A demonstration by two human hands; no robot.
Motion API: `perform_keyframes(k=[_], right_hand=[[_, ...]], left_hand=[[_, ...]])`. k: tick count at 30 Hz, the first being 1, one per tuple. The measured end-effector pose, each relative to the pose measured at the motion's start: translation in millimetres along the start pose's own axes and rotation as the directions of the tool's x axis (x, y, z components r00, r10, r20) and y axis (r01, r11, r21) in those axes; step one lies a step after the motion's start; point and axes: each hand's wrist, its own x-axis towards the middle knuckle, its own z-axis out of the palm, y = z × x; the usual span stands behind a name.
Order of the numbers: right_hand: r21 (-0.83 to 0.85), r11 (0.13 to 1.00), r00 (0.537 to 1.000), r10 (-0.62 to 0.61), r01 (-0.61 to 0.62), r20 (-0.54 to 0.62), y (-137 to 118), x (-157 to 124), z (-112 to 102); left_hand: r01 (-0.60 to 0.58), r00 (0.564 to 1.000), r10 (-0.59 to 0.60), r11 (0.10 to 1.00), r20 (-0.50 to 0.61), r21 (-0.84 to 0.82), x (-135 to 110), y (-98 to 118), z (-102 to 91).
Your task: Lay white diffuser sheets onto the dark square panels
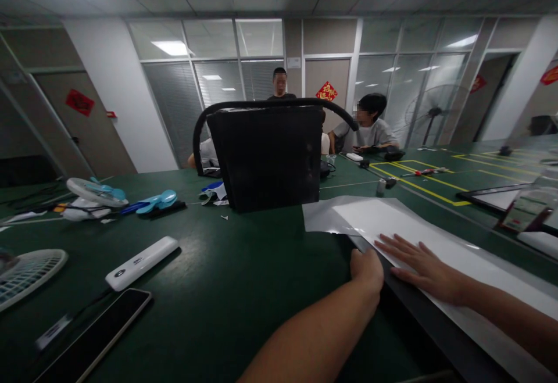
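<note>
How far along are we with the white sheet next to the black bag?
Done: the white sheet lies spread on the green table. In hand: the right hand presses flat on it, while the left hand is curled at its near edge. Left: the black bag stands behind, with neither hand on it.

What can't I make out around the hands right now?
Head view only.
Left hand: fingers curl behind its own knuckles; grip on the wide white plastic sheet unclear.
Sheet's near end: cut off by the frame's lower right edge.
Dark green table behind the black rectangular handled bag: blocked by it.
Small silver-black object beyond: too small to identify.
</note>
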Motion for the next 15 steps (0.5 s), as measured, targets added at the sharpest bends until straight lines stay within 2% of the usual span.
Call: perform_keyframes(k=[4,7,10,15], right_hand=[[0.005,0.991,0.991,0.132,-0.132,-0.031,27,16,11],[0.007,0.982,0.980,0.188,-0.188,-0.061,44,23,16],[0.009,0.979,0.975,0.203,-0.203,-0.090,57,23,23],[0.011,0.985,0.969,0.174,-0.175,-0.175,74,16,31]], left_hand=[[0.109,0.993,-0.107,0.994,0.043,-0.024,-12,2,-20.7],[0.190,0.979,-0.185,0.980,0.083,-0.061,-30,8,-50.3],[0.242,0.968,-0.232,0.965,0.097,-0.103,-54,14,-100.2],[0.169,0.984,-0.177,0.958,-0.015,-0.232,-107,13,-212.3]])
